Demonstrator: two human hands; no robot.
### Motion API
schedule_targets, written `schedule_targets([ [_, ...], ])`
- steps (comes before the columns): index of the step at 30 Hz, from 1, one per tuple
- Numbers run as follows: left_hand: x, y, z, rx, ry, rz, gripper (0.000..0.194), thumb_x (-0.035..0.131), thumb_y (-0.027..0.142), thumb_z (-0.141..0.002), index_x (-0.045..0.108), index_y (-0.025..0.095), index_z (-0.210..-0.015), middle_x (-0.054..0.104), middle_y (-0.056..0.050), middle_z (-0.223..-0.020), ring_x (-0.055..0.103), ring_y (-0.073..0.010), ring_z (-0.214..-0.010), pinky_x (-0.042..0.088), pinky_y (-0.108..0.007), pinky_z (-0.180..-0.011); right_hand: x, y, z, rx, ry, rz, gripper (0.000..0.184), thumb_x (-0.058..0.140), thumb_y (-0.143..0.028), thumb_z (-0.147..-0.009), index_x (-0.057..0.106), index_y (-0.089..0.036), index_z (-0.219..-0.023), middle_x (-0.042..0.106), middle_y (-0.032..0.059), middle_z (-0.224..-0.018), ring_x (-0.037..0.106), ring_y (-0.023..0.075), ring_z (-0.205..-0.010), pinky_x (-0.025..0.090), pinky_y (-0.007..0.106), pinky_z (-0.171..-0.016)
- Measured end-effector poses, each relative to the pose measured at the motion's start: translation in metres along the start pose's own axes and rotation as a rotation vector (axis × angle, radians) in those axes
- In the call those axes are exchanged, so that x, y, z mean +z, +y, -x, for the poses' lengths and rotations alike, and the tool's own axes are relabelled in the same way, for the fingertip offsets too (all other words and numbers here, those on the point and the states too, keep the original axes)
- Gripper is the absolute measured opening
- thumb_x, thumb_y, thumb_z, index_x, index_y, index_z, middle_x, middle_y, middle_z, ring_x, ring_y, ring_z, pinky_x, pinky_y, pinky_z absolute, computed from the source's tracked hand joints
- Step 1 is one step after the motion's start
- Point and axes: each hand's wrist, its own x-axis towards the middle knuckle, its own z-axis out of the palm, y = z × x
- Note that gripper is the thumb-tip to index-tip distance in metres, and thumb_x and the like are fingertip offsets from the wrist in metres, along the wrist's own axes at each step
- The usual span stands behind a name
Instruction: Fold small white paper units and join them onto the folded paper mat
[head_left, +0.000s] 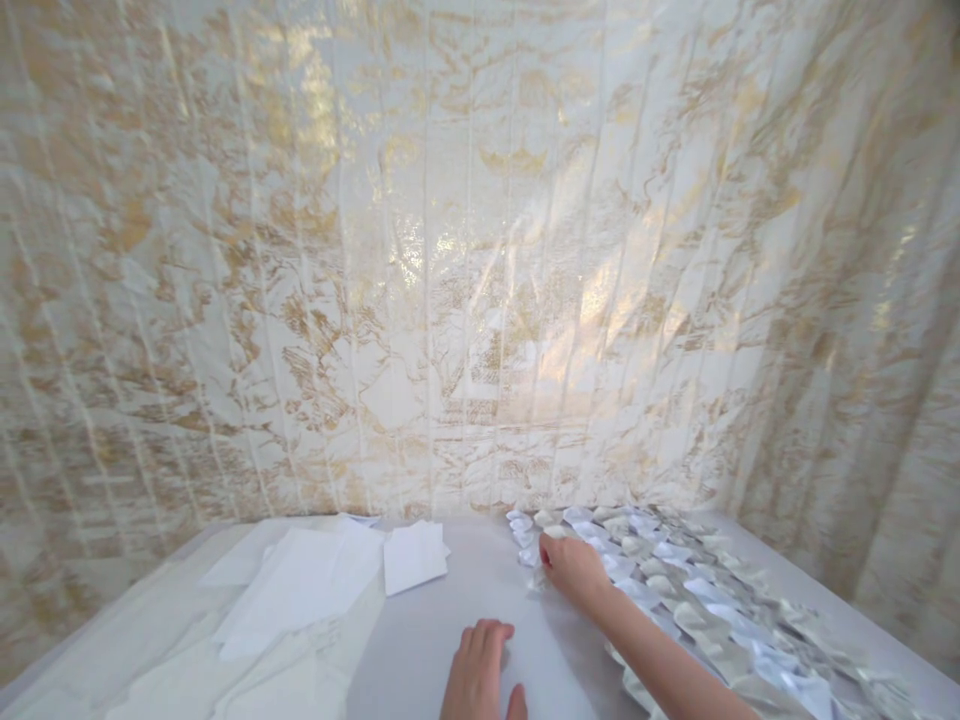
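Note:
My left hand [480, 672] lies flat on the grey table [420, 640] near the bottom edge, fingers stretched out and together, nothing in it. My right hand [572, 567] reaches forward to the near left edge of a spread of small white and silvery folded paper pieces [675, 580]. Its fingers are curled and pinched on one of those pieces at the pile's edge. What sits inside the pinch is too small to make out fully.
Loose white paper sheets [300, 580] lie on the left of the table, with a small stack of white squares [414, 555] beside them. A gold-and-white marbled curtain [480, 260] hangs close behind and round the right side.

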Motion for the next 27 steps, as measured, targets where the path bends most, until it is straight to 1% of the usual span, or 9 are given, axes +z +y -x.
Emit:
schedule_targets([
  [1,0.002,0.003,-0.01,-0.004,-0.003,-0.001,0.057,0.052,0.01,-0.068,0.062,0.013,-0.124,0.063,-0.011,-0.132,0.051,-0.0244,-0.123,0.037,-0.029,-0.105,0.003,0.0,-0.003,0.0,0.004,0.007,0.031,0.063,-0.032,-0.098,0.059,-0.018,-0.126,0.062,0.0088,-0.127,0.066,0.0249,-0.104,0.057,0.045,-0.087],
  [4,0.007,0.01,-0.041,-0.032,0.0,-0.019,0.059,0.046,0.007,-0.074,0.059,0.013,-0.131,0.054,-0.011,-0.146,0.042,-0.0267,-0.134,0.031,-0.037,-0.11,0.009,-0.002,-0.006,-0.01,0.041,0.023,0.032,0.063,-0.032,-0.098,0.059,-0.018,-0.126,0.063,0.0089,-0.126,0.066,0.0248,-0.103,0.058,0.045,-0.086],
  [6,0.009,0.014,-0.058,-0.029,0.0,-0.028,0.06,0.044,0.004,-0.074,0.06,0.014,-0.131,0.053,-0.009,-0.147,0.041,-0.0267,-0.135,0.03,-0.038,-0.11,0.01,-0.001,-0.005,-0.039,0.1,0.032,0.023,0.062,-0.026,-0.099,0.064,-0.016,-0.12,0.066,0.0091,-0.12,0.066,0.0252,-0.105,0.056,0.043,-0.089],
  [8,0.009,0.017,-0.071,-0.02,0.0,-0.034,0.061,0.043,0.001,-0.074,0.061,0.014,-0.131,0.056,-0.009,-0.145,0.043,-0.0263,-0.133,0.031,-0.037,-0.108,0.011,0.002,-0.005,-0.08,0.176,0.038,0.015,0.059,-0.016,-0.097,0.07,-0.015,-0.108,0.069,0.0106,-0.113,0.063,0.0269,-0.109,0.051,0.04,-0.093],
  [10,0.008,0.018,-0.08,-0.015,0.002,-0.039,0.062,0.042,0.0,-0.074,0.061,0.013,-0.131,0.058,-0.008,-0.144,0.045,-0.0263,-0.132,0.033,-0.037,-0.107,0.012,0.005,-0.007,-0.114,0.241,0.041,0.017,0.058,-0.01,-0.093,0.074,-0.014,-0.097,0.071,0.013,-0.109,0.06,0.0294,-0.113,0.046,0.038,-0.095],
  [14,0.007,0.015,-0.085,-0.009,0.014,-0.041,0.063,0.04,-0.001,-0.074,0.06,0.012,-0.133,0.059,-0.008,-0.142,0.046,-0.0254,-0.13,0.034,-0.035,-0.106,0.02,0.008,-0.012,-0.136,0.304,0.044,0.018,0.059,-0.013,-0.089,0.076,-0.014,-0.094,0.07,0.0152,-0.11,0.058,0.0327,-0.111,0.042,0.039,-0.092],
  [20,0.008,0.011,-0.086,0.02,0.024,-0.036,0.063,0.039,0.0,-0.075,0.061,0.014,-0.132,0.06,-0.006,-0.141,0.047,-0.0239,-0.129,0.034,-0.034,-0.105,0.03,0.007,-0.015,-0.139,0.336,0.043,0.02,0.057,-0.011,-0.087,0.076,-0.013,-0.093,0.069,0.0162,-0.108,0.056,0.0336,-0.109,0.039,0.04,-0.09],
  [24,0.009,0.011,-0.086,0.03,0.031,-0.029,0.065,0.037,-0.002,-0.075,0.06,0.014,-0.133,0.061,-0.005,-0.141,0.047,-0.0226,-0.128,0.033,-0.034,-0.106,0.031,0.007,-0.014,-0.138,0.353,0.027,0.019,0.058,-0.011,-0.087,0.076,-0.013,-0.09,0.069,0.0159,-0.106,0.057,0.0328,-0.107,0.038,0.04,-0.089],
  [27,0.009,0.01,-0.086,0.027,0.026,-0.029,0.063,0.038,0.0,-0.076,0.06,0.015,-0.134,0.061,-0.005,-0.141,0.047,-0.0227,-0.128,0.033,-0.033,-0.106,0.028,0.01,-0.013,-0.126,0.383,-0.006,0.018,0.058,-0.012,-0.089,0.076,-0.014,-0.088,0.07,0.0144,-0.103,0.058,0.0318,-0.105,0.039,0.039,-0.088],
])
